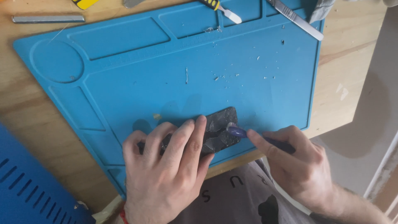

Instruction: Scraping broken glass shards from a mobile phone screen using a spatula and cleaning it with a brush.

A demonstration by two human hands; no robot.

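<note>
The right hand (296, 159) pinches a purple brush (238, 132) between thumb and fingers, closed tight on its handle, with the pale bristle end touching the phone (219, 128). The left hand (166, 166) lies flat with its fingers spread and pressed down on the phone, covering most of its near half. The phone is dark, its surface cracked, and it lies tilted on the blue mat (137, 83) near the mat's front edge.

Beyond the phone, the middle of the mat carries small white scraps and chips (226, 76), loose and well apart from the hands. At the mat's far edge lie a metal blade tool (296, 20) and a yellow-handled tool (222, 9); a grey metal bar (47, 18) rests on the wooden table (352, 74) past the mat's far left corner. A blue slotted box (29, 186) sits left of the mat's front corner, near the left wrist. Right of the mat, the table ends close by.
</note>
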